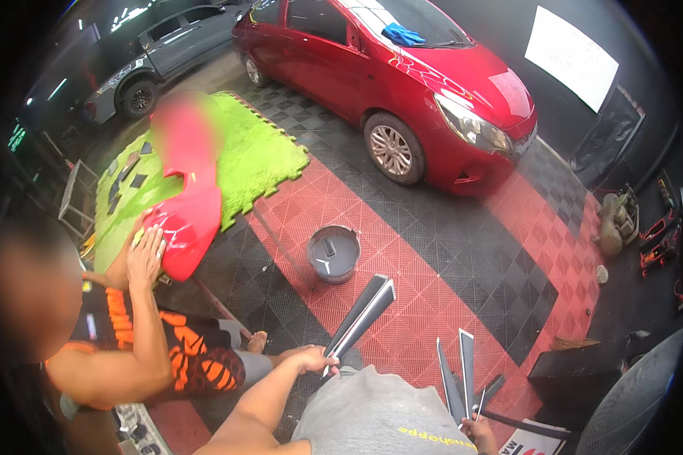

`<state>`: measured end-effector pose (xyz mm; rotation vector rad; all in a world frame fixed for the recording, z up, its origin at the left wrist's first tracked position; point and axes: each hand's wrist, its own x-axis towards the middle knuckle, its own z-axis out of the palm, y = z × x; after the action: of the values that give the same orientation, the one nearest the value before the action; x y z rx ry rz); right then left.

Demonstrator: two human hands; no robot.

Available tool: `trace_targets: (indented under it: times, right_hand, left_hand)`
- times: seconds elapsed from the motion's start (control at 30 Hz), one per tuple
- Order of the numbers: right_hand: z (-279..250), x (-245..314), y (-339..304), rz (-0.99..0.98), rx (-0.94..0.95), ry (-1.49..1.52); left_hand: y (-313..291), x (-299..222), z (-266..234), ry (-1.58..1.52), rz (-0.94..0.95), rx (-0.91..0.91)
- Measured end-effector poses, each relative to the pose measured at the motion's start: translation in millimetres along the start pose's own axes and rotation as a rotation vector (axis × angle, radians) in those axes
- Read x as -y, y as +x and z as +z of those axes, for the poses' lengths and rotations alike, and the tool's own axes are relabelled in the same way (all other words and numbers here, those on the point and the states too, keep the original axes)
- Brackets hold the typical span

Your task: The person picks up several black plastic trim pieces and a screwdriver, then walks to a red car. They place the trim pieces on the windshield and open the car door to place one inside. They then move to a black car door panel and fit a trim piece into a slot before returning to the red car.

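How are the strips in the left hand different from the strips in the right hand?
The left strips, in the left hand, lie close together; the right strips, in the right hand, fan apart. The left strips slant toward the picture's upper right; the right strips point different ways. Both bunches have long, dark strips with pale edges.

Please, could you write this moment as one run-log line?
left hand: holds dark strips | right hand: holds other strips, spread apart | co-worker's hand: on red panel | bucket: on floor
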<state>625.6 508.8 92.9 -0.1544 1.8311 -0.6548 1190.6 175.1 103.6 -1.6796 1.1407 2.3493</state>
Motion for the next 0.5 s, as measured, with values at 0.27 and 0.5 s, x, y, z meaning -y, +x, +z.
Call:
trace_targets:
  times: [0.27, 0.5]
  right_hand:
    - [47, 266, 79, -0.184, 0.066, -0.013]
    - [95, 545, 189, -0.257, 0.229, -0.326]
  left_hand:
    - [58, -205, -98, -0.014, 0.137, 0.13]
    - [145, -329, -149, -0.235, 0.244, 0.093]
